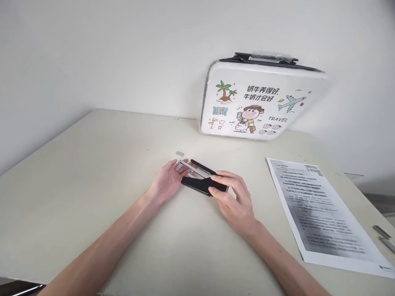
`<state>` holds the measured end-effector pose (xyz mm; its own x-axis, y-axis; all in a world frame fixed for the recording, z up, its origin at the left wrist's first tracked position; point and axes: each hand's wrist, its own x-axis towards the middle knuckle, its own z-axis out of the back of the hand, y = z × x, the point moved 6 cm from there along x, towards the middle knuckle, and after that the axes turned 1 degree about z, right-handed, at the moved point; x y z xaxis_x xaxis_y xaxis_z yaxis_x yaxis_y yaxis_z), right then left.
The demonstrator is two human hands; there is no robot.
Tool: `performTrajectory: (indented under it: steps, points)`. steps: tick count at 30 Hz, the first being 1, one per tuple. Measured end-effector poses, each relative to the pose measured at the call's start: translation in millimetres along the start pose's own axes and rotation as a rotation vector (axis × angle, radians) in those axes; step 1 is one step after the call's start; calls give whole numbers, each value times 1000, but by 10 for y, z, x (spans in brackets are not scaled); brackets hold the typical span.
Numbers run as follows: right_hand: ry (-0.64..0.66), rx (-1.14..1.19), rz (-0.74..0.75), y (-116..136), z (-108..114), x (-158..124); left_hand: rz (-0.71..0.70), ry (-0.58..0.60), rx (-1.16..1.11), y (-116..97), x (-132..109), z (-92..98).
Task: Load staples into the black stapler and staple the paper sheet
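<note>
A black stapler [200,184] is held just over the table, its top arm lifted away from the base and its metal staple channel exposed. My right hand [236,201] is closed around its hinged rear end, thumb on the near side and fingers on the far side. At the other end, my left hand [169,181] lies palm up with its fingers stretched out behind the tip of the channel. Part of those fingers is hidden by the stapler. Just beyond them, a small grey strip of staples [180,153] rests on the table.
A white case [228,123] with cartoon prints and a black handle leans against the wall [123,53]. To the right lies a printed sheet [314,197]. More grey strips [382,232] sit by the right edge of the pale table [77,176].
</note>
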<state>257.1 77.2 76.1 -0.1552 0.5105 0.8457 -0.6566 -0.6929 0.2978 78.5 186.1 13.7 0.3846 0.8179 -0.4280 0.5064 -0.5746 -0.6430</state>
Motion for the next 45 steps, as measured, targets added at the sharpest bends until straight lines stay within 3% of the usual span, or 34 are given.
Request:
performTrajectory:
  steps: [4,9,14,16,19,25,29,37,41,45]
  points:
    - [-14,30,-45,-44,19,-12,-81,-22,21,-63,-3,11]
    - [-82,121,-290,-200,44,-66,-278,-141,102,-208,-19,97]
    - [-188,218,-556,-395,29,-200,-500,-185,534,-298,-162,2]
    - [-197,250,-618,-442,15,-229,-528,-176,725,-290,-229,-81]
    - [-204,279,-681,-478,9,-240,-491,-111,793,-235,-283,-166]
    - [-191,299,-719,-495,2,-228,-396,97,779,-60,-281,-249]
    - [-183,298,-756,-529,-2,-246,-352,58,746,-32,-272,-230]
    - [-122,268,-869,-679,-113,-280,-201,62,179,-26,-133,-121]
    - [-45,208,-874,-818,-335,-193,-157,61,33,-22,-82,-69]
    - [-13,172,-894,-1008,-714,-9,-125,46,-54,-27,-77,-38]
